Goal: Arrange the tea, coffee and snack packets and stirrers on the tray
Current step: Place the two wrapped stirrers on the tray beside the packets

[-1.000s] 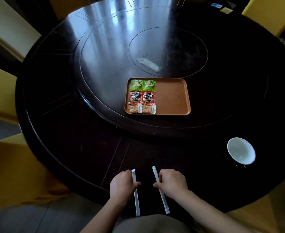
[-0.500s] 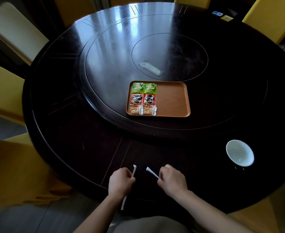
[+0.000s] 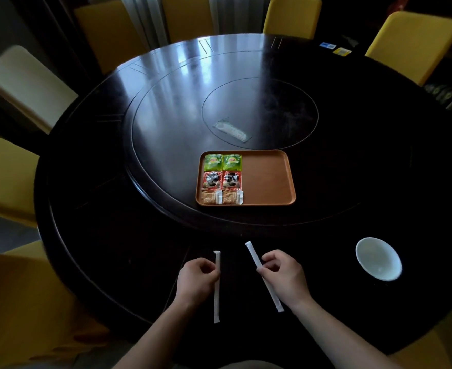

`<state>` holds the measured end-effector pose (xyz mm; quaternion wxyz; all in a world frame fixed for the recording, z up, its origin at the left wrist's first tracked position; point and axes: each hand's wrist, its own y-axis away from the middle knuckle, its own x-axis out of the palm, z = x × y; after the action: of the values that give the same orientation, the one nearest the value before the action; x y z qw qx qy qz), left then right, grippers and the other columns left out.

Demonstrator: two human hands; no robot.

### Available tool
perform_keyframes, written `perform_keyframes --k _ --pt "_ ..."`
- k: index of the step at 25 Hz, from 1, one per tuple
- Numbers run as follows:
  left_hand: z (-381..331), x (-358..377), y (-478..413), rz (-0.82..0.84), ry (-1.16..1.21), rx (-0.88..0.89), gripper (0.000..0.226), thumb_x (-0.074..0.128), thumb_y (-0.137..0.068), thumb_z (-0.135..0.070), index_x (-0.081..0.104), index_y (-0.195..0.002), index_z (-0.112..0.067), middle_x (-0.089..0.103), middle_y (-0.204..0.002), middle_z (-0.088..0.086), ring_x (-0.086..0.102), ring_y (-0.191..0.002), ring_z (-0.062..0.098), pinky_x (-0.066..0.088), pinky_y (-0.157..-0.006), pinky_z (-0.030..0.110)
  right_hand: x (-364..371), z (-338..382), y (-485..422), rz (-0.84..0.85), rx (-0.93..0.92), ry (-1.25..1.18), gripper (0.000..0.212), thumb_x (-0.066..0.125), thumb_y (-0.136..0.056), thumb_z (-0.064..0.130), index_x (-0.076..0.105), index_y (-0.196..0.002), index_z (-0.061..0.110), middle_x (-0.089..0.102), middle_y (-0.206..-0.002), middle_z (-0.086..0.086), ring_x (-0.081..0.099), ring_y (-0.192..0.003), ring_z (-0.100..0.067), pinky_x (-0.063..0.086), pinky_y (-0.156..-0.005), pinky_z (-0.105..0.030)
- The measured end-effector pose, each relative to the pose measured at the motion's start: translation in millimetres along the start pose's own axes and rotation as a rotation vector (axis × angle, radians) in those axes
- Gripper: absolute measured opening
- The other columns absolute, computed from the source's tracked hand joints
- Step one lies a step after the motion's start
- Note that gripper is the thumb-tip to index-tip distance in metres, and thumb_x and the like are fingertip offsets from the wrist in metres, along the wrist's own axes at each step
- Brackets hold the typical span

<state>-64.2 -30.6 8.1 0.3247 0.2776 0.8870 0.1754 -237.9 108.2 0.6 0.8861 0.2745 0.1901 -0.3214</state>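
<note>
Two white stirrers low over the near edge of the dark table [image 3: 113, 209], one in each hand. Left hand [image 3: 197, 279] pinching the first stirrer [image 3: 216, 294], pointing straight ahead. Right hand [image 3: 284, 275] pinching the second stirrer [image 3: 252, 254], tilted left. Farther off, on the left half of one brown tray [image 3: 266, 177]: two green tea packets [image 3: 222, 162], two red coffee packets [image 3: 221, 180], two snack packets [image 3: 221, 197]. One white bowl [image 3: 378, 258] at the right.

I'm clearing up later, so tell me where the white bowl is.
Head view: the bowl sits on the table's near right part, just right of the right hand, which holds a stirrer, and nearer than the tray.
</note>
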Motion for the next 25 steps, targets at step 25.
perform_keyframes --k 25 --pt "-212.9 60.7 -200.0 0.02 -0.02 0.222 0.004 0.075 -0.087 -0.013 0.076 -0.084 -0.01 0.078 -0.082 0.012 0.075 -0.07 0.029 0.064 -0.069 0.048 -78.8 87.1 -217.7 -0.29 -0.031 -0.049 0.018 0.08 -0.079 0.017 0.073 -0.096 0.016 0.074 -0.088 0.0 0.071 -0.082 -0.017 0.061 -0.08 -0.041"
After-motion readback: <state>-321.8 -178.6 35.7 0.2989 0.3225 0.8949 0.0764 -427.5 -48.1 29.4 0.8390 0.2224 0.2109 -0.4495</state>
